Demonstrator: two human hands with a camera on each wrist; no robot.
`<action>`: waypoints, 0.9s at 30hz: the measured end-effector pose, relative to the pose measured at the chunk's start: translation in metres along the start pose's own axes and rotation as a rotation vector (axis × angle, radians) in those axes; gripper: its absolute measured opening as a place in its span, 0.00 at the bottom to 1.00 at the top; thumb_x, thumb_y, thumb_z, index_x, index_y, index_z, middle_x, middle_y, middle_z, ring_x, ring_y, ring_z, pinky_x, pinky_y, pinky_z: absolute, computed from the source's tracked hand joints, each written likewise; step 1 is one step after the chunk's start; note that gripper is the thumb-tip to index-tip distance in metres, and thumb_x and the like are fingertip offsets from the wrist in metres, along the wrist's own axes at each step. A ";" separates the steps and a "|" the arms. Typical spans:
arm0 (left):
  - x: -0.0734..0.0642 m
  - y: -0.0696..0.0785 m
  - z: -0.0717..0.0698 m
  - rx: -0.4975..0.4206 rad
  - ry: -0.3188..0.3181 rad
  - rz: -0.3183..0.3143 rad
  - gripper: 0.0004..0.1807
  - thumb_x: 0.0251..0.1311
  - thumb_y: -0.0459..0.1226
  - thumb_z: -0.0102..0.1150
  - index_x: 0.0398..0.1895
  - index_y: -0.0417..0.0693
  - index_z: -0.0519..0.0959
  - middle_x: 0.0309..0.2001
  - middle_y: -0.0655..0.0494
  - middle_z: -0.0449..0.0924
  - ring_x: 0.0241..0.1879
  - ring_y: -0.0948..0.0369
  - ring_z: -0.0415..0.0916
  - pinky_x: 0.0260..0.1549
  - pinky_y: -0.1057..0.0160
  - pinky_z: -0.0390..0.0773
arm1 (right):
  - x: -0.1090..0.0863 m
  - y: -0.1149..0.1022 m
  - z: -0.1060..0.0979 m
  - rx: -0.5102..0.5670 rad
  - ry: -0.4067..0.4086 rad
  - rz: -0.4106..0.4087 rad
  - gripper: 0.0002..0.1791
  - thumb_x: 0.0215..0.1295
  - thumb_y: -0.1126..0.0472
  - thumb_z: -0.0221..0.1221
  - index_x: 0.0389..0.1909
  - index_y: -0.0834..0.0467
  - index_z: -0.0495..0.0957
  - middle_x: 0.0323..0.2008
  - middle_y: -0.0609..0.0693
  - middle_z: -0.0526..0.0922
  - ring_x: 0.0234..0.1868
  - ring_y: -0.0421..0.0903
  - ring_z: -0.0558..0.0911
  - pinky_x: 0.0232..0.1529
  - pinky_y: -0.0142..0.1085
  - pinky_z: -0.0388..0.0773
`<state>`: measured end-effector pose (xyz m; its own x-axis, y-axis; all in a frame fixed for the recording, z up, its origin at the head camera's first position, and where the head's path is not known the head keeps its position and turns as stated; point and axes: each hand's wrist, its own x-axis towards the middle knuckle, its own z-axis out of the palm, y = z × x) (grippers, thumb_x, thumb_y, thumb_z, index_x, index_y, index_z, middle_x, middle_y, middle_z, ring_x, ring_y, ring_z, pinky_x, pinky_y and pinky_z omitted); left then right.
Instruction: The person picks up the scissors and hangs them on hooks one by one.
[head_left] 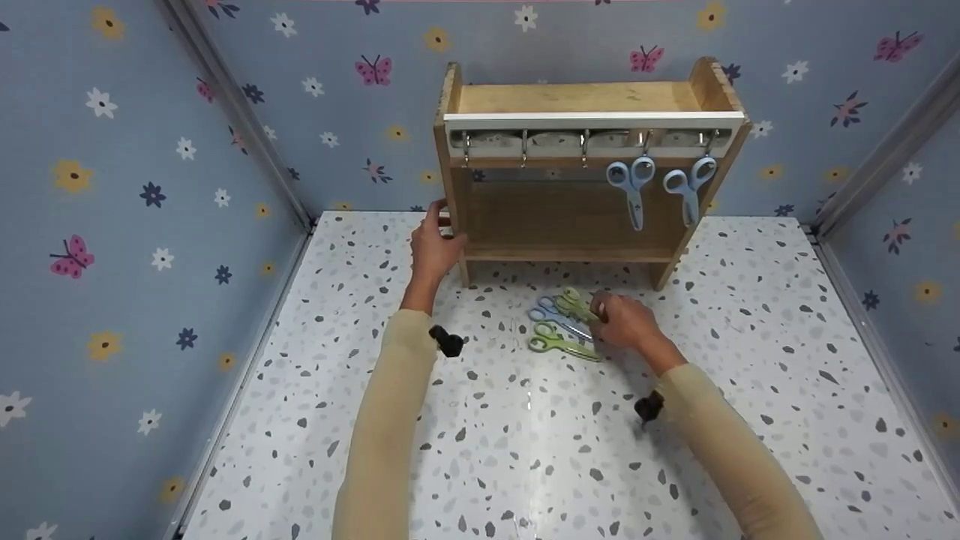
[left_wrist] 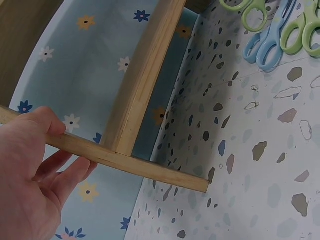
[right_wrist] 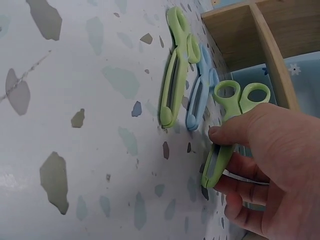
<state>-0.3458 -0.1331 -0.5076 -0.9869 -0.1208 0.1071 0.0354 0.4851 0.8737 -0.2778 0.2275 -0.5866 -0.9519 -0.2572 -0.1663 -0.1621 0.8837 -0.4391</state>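
The left arm reached forward nearly straight in its long sleeve, the bare wrist leading to the left hand, which gripped with its thumb and bent fingers on opposite sides. The right arm slanted forward and inward from the right, sleeved to just short of the wrist. The right hand pinched low, thumb against curled fingers; the smallest finger's exact bend seemed hard to judge.
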 end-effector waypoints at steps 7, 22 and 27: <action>0.002 -0.003 -0.001 0.006 0.014 0.029 0.37 0.74 0.35 0.65 0.85 0.51 0.68 0.71 0.37 0.83 0.71 0.43 0.84 0.69 0.45 0.88 | -0.003 -0.004 -0.010 0.037 0.028 -0.028 0.12 0.76 0.61 0.66 0.54 0.62 0.83 0.45 0.63 0.92 0.43 0.57 0.87 0.47 0.56 0.85; 0.003 -0.005 0.001 0.003 0.027 0.047 0.33 0.78 0.36 0.64 0.83 0.49 0.70 0.71 0.38 0.84 0.71 0.45 0.84 0.69 0.46 0.88 | 0.000 -0.011 -0.028 0.038 0.005 0.016 0.17 0.75 0.61 0.67 0.60 0.60 0.81 0.47 0.62 0.90 0.43 0.55 0.86 0.46 0.50 0.84; 0.003 -0.004 0.001 -0.001 0.016 0.033 0.33 0.78 0.36 0.64 0.83 0.50 0.69 0.71 0.38 0.83 0.71 0.45 0.84 0.69 0.46 0.88 | 0.000 -0.012 -0.034 0.053 0.015 0.034 0.17 0.75 0.62 0.67 0.61 0.60 0.82 0.48 0.62 0.90 0.43 0.55 0.85 0.45 0.48 0.84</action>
<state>-0.3486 -0.1345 -0.5112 -0.9824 -0.1187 0.1439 0.0683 0.4886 0.8699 -0.2845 0.2301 -0.5510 -0.9606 -0.2210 -0.1685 -0.1160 0.8699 -0.4794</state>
